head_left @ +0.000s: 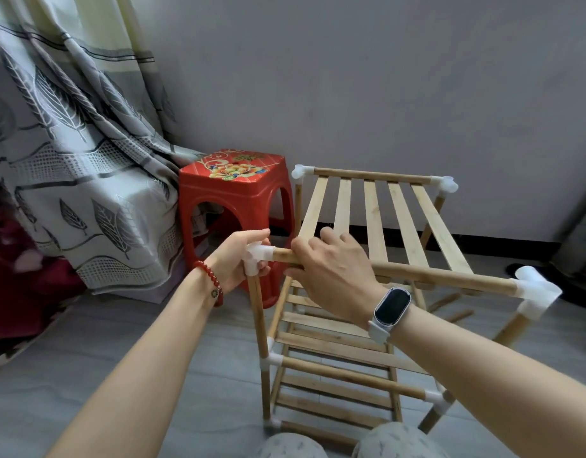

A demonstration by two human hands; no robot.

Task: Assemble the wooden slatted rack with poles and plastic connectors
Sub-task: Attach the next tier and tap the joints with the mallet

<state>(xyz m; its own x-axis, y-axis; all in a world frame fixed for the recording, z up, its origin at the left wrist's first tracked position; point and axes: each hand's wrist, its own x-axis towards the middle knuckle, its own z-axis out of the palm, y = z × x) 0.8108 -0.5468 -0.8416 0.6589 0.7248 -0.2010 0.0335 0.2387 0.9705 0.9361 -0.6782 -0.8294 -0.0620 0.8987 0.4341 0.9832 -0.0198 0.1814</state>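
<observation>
Head camera is showing your left hand wrapping closed around the white plastic corner connector at the near left top corner of the rack, fingers curling over its top and behind it. A red bead bracelet is sitting on that wrist. Just to the right of it, your right hand is gripping the front top pole where it is entering the connector, thumb under, fingers over and reaching onto the nearest slat. A dark smartwatch is riding on that wrist.

Below your left hand, a vertical pole is running down from the connector to another white joint. Beyond your right hand, the slatted top shelf is stretching away toward the wall, with white connectors at its far corners and at the near right corner. Lower slatted shelves are lying beneath your right forearm.

Past your left hand, a red plastic stool is standing beside the rack, and a leaf-patterned curtain is hanging farther left.
</observation>
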